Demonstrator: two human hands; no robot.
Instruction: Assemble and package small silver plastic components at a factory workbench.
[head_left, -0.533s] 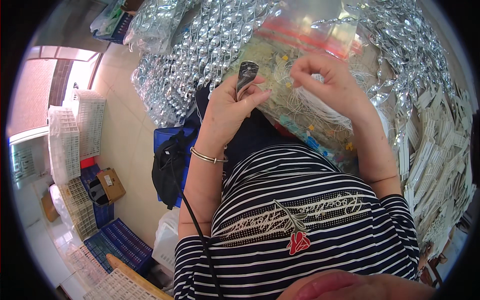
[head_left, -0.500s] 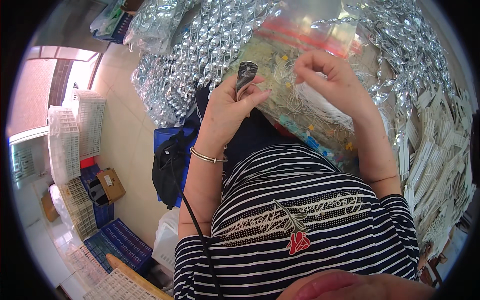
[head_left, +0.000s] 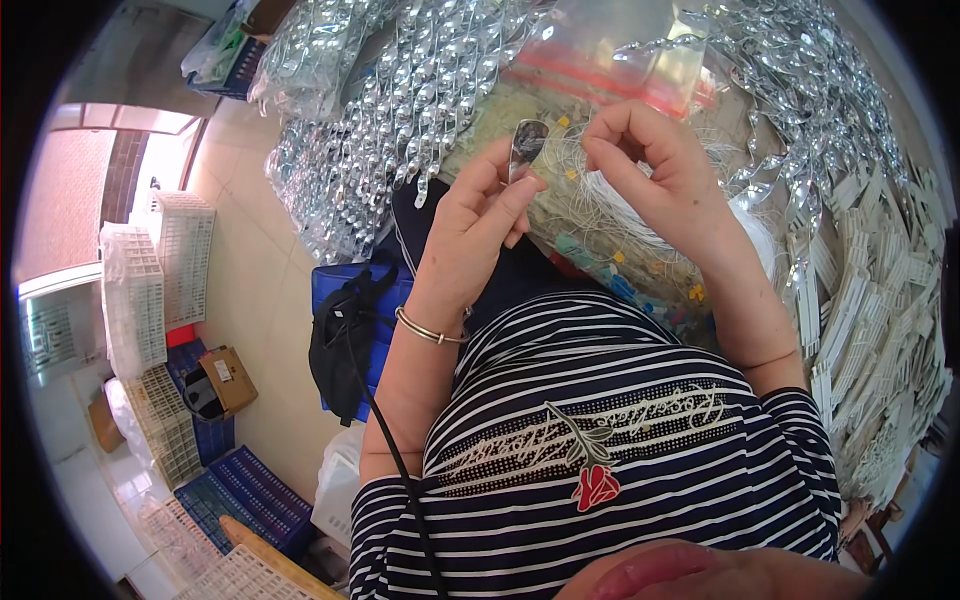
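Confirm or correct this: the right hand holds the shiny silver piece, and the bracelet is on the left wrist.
Wrong hand: the head view shows the silver piece in the left hand, not the right hand. The bracelet is on the left wrist, as you said.

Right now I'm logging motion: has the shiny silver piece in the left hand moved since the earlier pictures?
Yes, rightward: the shiny silver piece in the left hand is now closer to the resting white string bundle.

The script [head_left: 655, 412] on the striped shirt [head_left: 600, 350] and the label [head_left: 223, 370] on the cardboard box [head_left: 238, 392] are illegible.
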